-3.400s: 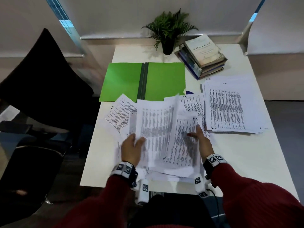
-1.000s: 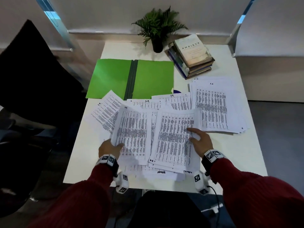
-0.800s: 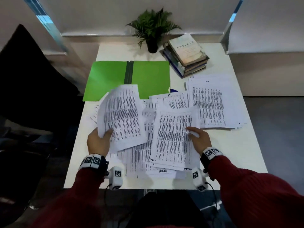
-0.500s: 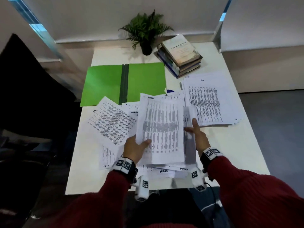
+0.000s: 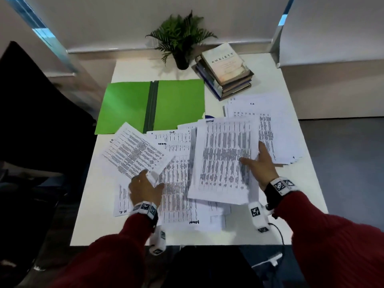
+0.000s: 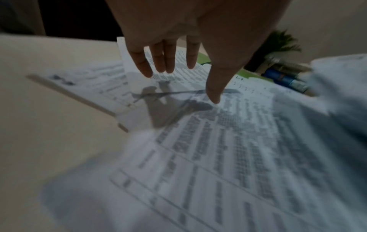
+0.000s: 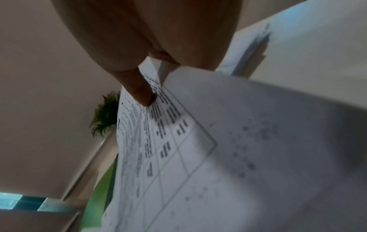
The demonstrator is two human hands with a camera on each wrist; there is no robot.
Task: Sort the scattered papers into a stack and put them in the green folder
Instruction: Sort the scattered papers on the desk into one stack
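Observation:
The green folder (image 5: 128,104) lies open and flat at the back left of the white table (image 5: 295,196). Printed sheets (image 5: 176,183) lie scattered and overlapping in the middle. A sheaf of papers (image 5: 220,159) is lifted off the pile, gripped at its right edge by my right hand (image 5: 254,161). The right wrist view shows my thumb (image 7: 143,94) on top of that sheaf (image 7: 198,157), with the fingers hidden beneath. My left hand (image 5: 151,181) hovers open just above the scattered sheets (image 6: 218,157), fingers (image 6: 168,62) straight, near a tilted sheet (image 5: 133,150).
A sorted stack of papers (image 5: 280,129) lies at the right of the table. Several books (image 5: 226,69) are piled at the back right beside a potted plant (image 5: 180,38). A black chair (image 5: 31,100) stands to the left of the table.
My left hand has let go of the sheet that it laid on the sheaf and has moved left over the loose papers. My right hand has carried the sheaf up and to the right.

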